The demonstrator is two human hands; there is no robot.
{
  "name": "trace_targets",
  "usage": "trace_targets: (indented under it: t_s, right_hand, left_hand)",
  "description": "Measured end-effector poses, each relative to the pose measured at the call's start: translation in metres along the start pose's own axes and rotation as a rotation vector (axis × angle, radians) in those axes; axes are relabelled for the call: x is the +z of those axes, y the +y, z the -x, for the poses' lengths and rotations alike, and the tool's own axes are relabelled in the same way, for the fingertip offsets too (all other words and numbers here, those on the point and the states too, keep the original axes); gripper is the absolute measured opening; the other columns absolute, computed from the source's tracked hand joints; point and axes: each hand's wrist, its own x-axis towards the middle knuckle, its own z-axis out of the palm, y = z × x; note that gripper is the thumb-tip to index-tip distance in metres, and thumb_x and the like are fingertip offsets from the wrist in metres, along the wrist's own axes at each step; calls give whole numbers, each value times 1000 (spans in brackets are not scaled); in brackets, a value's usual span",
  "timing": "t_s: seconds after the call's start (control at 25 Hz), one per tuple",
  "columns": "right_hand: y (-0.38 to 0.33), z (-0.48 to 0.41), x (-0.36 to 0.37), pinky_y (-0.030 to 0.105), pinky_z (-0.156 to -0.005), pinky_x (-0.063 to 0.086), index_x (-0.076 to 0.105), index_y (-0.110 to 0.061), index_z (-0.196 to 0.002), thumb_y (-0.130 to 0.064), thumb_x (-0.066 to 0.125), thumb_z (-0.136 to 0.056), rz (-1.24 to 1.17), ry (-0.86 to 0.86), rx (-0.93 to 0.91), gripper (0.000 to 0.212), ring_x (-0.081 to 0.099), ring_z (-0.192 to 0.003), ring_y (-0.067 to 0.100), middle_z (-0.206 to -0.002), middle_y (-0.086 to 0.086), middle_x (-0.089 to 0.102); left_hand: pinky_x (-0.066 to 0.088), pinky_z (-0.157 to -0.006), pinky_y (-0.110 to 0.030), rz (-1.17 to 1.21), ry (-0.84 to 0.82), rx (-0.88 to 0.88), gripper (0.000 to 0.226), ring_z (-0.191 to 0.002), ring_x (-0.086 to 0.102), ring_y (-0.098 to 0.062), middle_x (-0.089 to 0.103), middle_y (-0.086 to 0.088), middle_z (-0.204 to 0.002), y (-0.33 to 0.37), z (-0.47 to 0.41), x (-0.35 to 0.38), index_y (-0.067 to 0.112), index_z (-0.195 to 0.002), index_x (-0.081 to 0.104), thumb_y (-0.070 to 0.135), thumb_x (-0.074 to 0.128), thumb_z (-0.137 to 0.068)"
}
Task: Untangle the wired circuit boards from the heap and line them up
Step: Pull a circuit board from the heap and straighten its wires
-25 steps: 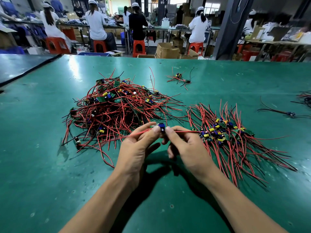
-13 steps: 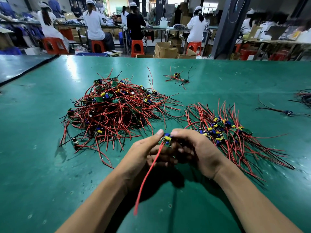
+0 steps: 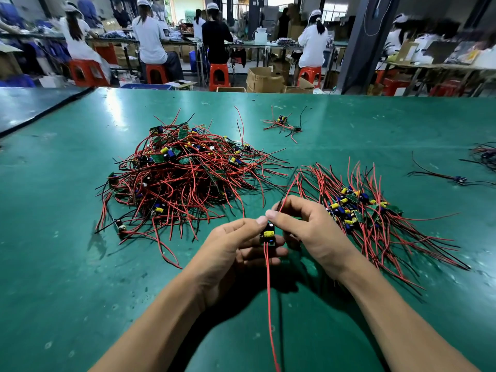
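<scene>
On a green table (image 3: 67,264), a tangled heap (image 3: 185,173) of red and black wires buried most of its small circuit boards, so their number could not be told. To its right lay a second group (image 3: 362,213), boards bunched in the middle with wires fanned out roughly side by side; these overlapped too much to count. A further tangle (image 3: 485,154) was cut off by the right edge of the view. Far behind, workers (image 3: 149,36) in white caps sat on orange stools (image 3: 218,76), blurred. Countable items were few: two large groups, one small cluster (image 3: 283,123) near the far edge, one single wired board (image 3: 460,179) at the right, and one circuit board (image 3: 268,234) in the hands, near the viewer between the two large groups. Both forearms reached in from the bottom edge. The left hand (image 3: 230,251) pinched the held board at its top with the thumb, its other fingers curled underneath (their tips partly hidden by the board). The right hand (image 3: 308,226) met it thumb to thumb, fingers curled round wires that rose from its grip. A red wire (image 3: 269,304) hung from the board and ran off the bottom of the view.
</scene>
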Motion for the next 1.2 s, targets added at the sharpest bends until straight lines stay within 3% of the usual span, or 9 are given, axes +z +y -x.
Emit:
trace_targets:
  t_s: [0.24, 0.48, 0.6, 0.68, 0.8, 0.92, 1.0, 1.2]
  right_hand:
    - [3, -1, -1, 28, -49, 28, 75, -15, -86, -48, 74, -78, -44, -42, 58, 34, 38, -55, 18, -68, 5, 56]
    - [4, -1, -2, 33, -64, 48, 77, -14, -100, -42, 72, -85, -121, -130, 162, 33, 59, -66, 19, -83, 9, 72]
    - [4, 0, -2, 26, -53, 52, 76, -11, -102, -38, 72, -86, -244, -213, 224, 32, 61, -59, 13, -83, 7, 71]
    - [4, 1, -2, 27, -54, 54, 77, -11, -103, -36, 72, -86, -259, -234, 252, 31, 61, -59, 14, -85, 9, 71]
    - [6, -1, -2, 27, -53, 51, 77, -12, -101, -38, 76, -81, -175, -149, 266, 33, 52, -58, 21, -78, 13, 64]
    - [11, -2, -3, 20, -41, 26, 78, -12, -96, -31, 75, -85, -98, 4, 219, 22, 34, -43, 11, -51, 0, 47]
    - [12, -3, -3, 13, -38, 27, 78, -9, -95, -26, 73, -89, -40, 67, 164, 18, 36, -36, 1, -45, -13, 48]
    - [16, -9, -6, 6, -44, 34, 77, -8, -92, -19, 72, -91, 123, 253, 36, 13, 48, -39, -3, -41, -19, 49]
  left_hand:
    - [59, -59, -30, -84, 9, -7, 14, -65, 71, -29, 72, -21, -80, -1, -1, -1, 12, -80, 77, 19, 72, -69]
    - [57, -58, -29, -200, 3, 10, 14, -67, 72, -28, 74, -17, -83, -4, -1, 2, 18, -78, 75, 19, 65, -87]
    - [58, -63, -30, -207, 46, 6, 18, -64, 71, -29, 72, -16, -76, -5, -2, 3, 15, -75, 75, 12, 62, -88]
    - [56, -54, -26, -214, 82, -1, 21, -58, 68, -27, 70, -16, -71, -5, -2, 5, 13, -72, 73, 9, 60, -88]
    - [50, -48, -22, -235, 116, 25, 21, -50, 63, -23, 67, -16, -65, -7, -1, 9, 10, -69, 70, 6, 59, -87]
    - [50, -47, -23, -244, 123, 38, 22, -48, 60, -22, 64, -16, -62, -9, -2, 12, 7, -66, 67, 4, 58, -86]
    - [49, -46, -22, -256, 117, 42, 23, -48, 59, -23, 64, -16, -62, -10, -3, 12, 6, -66, 66, 3, 57, -87]
    - [49, -49, -23, -316, 45, 18, 22, -49, 58, -24, 63, -16, -62, -9, -3, 9, 8, -64, 66, 3, 59, -85]
